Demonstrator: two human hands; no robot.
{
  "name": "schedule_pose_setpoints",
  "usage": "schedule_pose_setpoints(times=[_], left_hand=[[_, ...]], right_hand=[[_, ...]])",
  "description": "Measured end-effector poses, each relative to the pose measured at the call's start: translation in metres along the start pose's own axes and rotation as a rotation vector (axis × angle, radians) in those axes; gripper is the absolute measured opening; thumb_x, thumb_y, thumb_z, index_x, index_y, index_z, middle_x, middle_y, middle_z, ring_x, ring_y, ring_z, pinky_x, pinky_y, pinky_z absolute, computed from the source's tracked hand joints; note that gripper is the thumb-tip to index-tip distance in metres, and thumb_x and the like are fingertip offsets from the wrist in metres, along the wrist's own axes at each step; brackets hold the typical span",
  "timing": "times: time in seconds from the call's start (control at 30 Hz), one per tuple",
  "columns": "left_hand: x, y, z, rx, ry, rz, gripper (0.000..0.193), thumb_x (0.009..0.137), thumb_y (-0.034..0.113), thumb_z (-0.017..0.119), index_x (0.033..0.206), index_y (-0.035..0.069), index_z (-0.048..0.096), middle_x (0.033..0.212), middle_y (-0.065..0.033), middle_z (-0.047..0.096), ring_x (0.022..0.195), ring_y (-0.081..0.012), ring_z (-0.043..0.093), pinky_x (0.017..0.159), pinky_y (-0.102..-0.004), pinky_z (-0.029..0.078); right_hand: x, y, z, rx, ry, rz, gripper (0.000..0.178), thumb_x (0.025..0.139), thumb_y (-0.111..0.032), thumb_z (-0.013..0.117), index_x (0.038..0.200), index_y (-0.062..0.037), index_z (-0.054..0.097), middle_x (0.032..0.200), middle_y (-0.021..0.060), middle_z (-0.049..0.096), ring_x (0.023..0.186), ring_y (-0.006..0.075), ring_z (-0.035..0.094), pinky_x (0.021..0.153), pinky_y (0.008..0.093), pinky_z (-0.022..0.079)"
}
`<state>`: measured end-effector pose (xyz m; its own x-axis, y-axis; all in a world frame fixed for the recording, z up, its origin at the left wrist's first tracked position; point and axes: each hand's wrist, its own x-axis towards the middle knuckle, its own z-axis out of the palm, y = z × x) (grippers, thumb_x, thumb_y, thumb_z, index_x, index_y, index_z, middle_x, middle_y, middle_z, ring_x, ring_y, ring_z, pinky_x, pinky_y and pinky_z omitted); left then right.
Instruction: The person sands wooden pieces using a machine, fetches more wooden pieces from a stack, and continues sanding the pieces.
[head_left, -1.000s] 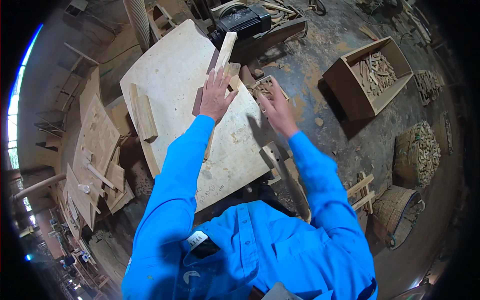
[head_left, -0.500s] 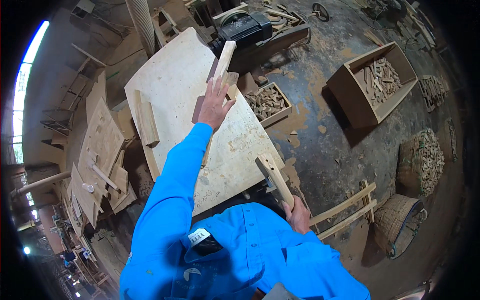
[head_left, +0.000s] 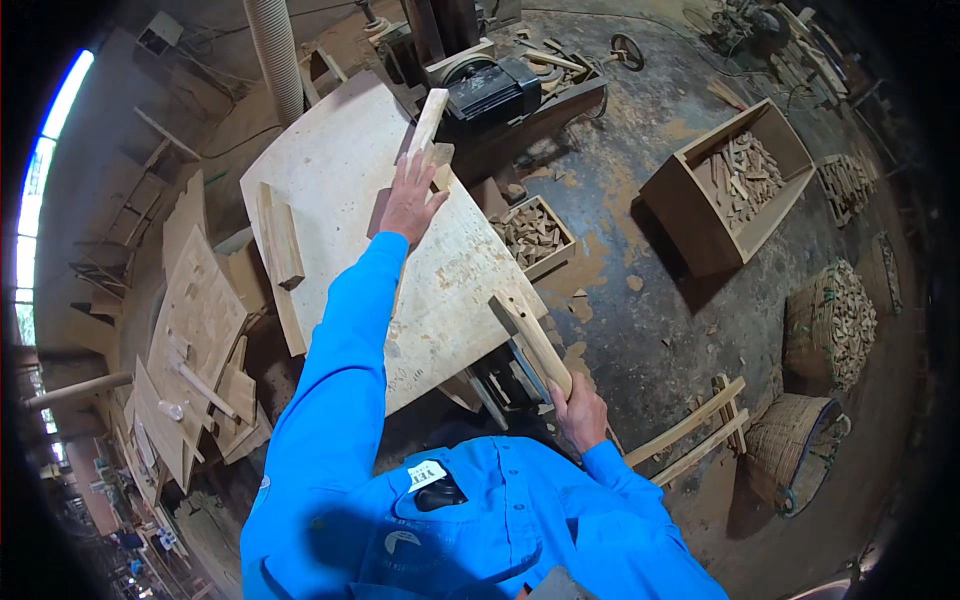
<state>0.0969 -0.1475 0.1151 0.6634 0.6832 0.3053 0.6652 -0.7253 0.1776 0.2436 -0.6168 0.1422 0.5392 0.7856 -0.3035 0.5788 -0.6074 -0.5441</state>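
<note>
My left hand lies flat, fingers stretched out, at the far edge of a pale tabletop. Its fingertips touch the near end of a light wooden strip. Small wood blocks sit beside those fingers, and a dark brown flat piece shows by the wrist. In my right hand is the near end of a long wooden strip with small holes near its far end. That strip slants across the table's near right corner; whether it touches the top I cannot tell.
A machine with a black motor stands beyond the table. Wooden pieces lie on the table's left. On the right are an offcut tray, a large wooden box, baskets and a wooden frame.
My right hand has moved forward and slightly left with the wooden strip, and its sleeve cuff now shows. My left hand stays at the wood pieces; the whole view has shifted a little.
</note>
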Motion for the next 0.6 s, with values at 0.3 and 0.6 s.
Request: schedule_pose_setpoints(times=[0.3, 0.6], left_hand=[[-0.006, -0.01, 0.017, 0.039, 0.089, 0.047, 0.063, 0.103, 0.044, 0.064, 0.15, 0.003, 0.053, 0.172, -0.0198, 0.027, 0.159, -0.0464, 0.02, 0.131, -0.0517, 0.026], [-0.008, -0.01, 0.018, 0.015, 0.109, 0.053, 0.064, 0.103, 0.044, 0.065, 0.151, 0.003, 0.054, 0.17, -0.0206, 0.03, 0.158, -0.0457, 0.021, 0.13, -0.0512, 0.026]], right_hand=[[0.003, 0.014, 0.032, 0.027, 0.102, -0.079, 0.04, 0.103, -0.043, 0.065, 0.114, -0.0052, 0.065, 0.098, 0.0266, 0.073, 0.09, 0.0489, 0.071, 0.075, 0.0559, 0.056], [0.007, 0.02, 0.049, 0.025, 0.174, -0.093, 0.039, 0.103, -0.043, 0.064, 0.118, -0.0072, 0.065, 0.096, 0.0263, 0.074, 0.09, 0.048, 0.072, 0.078, 0.0559, 0.056]])
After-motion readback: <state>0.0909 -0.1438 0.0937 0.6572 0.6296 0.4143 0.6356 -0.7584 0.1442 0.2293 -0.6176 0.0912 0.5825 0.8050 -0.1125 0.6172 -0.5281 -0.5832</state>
